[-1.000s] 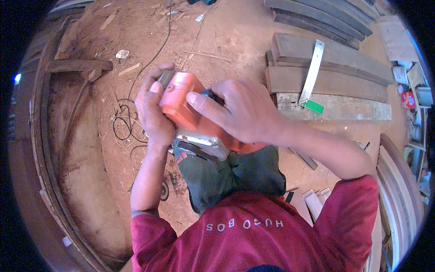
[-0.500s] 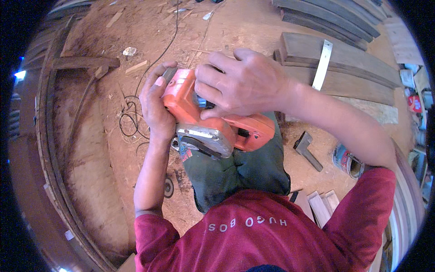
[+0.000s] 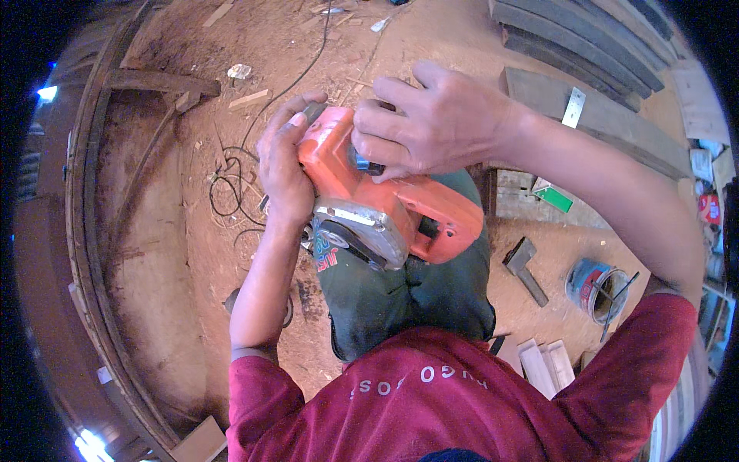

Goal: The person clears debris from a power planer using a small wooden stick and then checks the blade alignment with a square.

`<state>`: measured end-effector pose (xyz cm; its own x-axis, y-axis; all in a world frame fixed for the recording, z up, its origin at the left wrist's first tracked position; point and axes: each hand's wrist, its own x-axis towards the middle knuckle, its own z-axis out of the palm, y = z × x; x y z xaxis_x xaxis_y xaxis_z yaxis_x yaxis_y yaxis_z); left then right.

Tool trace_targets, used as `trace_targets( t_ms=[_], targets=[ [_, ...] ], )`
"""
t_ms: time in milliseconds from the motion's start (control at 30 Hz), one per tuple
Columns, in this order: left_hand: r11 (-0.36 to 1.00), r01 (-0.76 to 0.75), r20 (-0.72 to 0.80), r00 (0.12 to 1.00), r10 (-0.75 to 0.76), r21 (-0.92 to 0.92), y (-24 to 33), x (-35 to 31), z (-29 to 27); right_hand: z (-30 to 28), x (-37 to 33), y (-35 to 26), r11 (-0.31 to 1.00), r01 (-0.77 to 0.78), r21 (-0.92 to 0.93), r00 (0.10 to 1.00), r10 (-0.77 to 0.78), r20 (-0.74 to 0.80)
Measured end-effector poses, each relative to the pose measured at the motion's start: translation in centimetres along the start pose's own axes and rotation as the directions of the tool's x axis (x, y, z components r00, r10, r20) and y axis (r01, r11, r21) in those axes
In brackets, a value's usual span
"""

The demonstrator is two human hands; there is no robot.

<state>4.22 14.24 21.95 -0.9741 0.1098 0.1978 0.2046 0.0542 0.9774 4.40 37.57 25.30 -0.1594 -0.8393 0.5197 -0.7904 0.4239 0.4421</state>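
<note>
Over my lap I hold an orange electric planer (image 3: 331, 165) with a grey metal side and a black cover, tilted and off the ground. My left hand (image 3: 289, 158) wraps round its far left end, the thumb on top near a dark part. The right hand (image 3: 435, 123) is closed over the upper middle of the body, its fingertips curled at a blue and black part (image 3: 368, 165). The fingers partly hide what they grip there. The planer's orange loop handle (image 3: 443, 227) points to the right, with no hand on it.
A black cord (image 3: 223, 196) lies coiled on the dusty ground at left. Thick wooden boards (image 3: 531, 85) lie at far right, with a try square (image 3: 572, 108) on them, partly behind my forearm. A hatchet-like tool (image 3: 527, 273) and a tin can (image 3: 589, 285) holding sticks sit nearer.
The planer and both hands have shifted slightly right in view. More of the tin can and a green part under my right forearm now show. My grip looks the same.
</note>
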Motion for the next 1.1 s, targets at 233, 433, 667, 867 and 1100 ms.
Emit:
trace_targets(
  t_ms=[233,433,667,867,1100],
  targets=[
    [0.993,0.064,-0.044,0.997,-0.068,-0.104,0.2,-0.8,0.4,-0.2,0.4,-0.5,1.000,0.029,-0.006,0.999,-0.029,-0.014],
    [0.948,0.139,-0.055,0.985,-0.161,-0.286,1.7,-1.8,1.8,0.2,-0.4,-0.6,0.989,-0.038,0.144,0.999,0.040,-0.012],
    [0.970,0.072,-0.072,0.993,-0.091,-0.230,1.0,-1.9,1.6,-0.3,0.0,-1.5,0.975,-0.146,0.164,0.986,0.131,0.100],
    [0.990,0.007,-0.113,0.993,-0.023,-0.142,1.3,-2.7,1.8,-0.4,0.2,-3.3,0.884,-0.363,0.295,0.931,0.328,0.162],
    [0.995,-0.082,-0.160,0.985,0.071,-0.063,1.2,-3.6,2.9,-1.4,-1.2,-5.4,0.736,-0.549,0.395,0.834,0.516,0.197]
  ],
)
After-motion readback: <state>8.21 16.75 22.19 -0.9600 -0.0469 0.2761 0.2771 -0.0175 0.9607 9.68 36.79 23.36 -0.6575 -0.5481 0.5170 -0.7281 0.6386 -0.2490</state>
